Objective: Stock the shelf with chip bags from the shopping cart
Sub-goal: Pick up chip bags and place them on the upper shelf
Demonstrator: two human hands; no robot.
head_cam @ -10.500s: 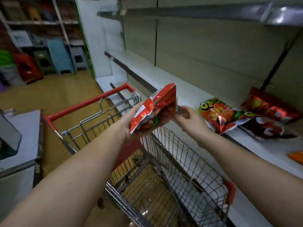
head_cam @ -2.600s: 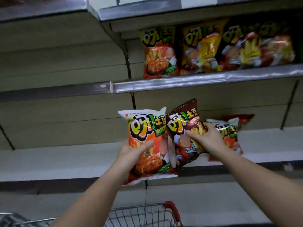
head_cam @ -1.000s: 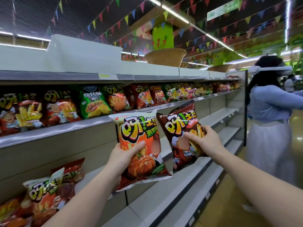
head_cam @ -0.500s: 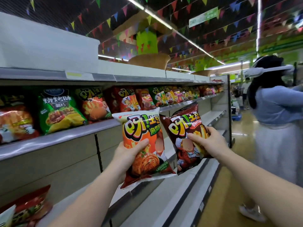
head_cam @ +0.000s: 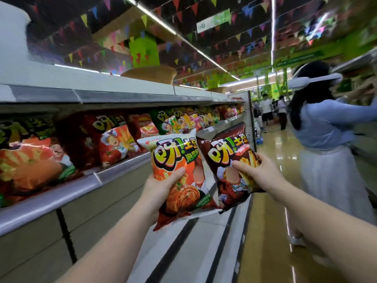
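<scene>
Two chip bags are held up side by side, one in each grip. The left hand [head_cam: 161, 186] pinches the orange bag [head_cam: 179, 176] at its lower left, thumb across the front, fingers hidden behind it. The right hand [head_cam: 259, 172] pinches the dark brown bag [head_cam: 228, 160] at its right edge, thumb on the front, the other fingers out of sight behind. Both bags stand nearly upright, their inner edges touching or overlapping; which cannot be told. Each carries large yellow-green cartoon lettering, with green Chinese characters on the orange one too blurred to read. They hang in the air over the aisle, just right of the stocked shelf [head_cam: 67, 193], whose row of chip bags [head_cam: 114, 144] is smeared by motion. Another person [head_cam: 330, 152] in a pale blue top stands on the right, partly cut off.
</scene>
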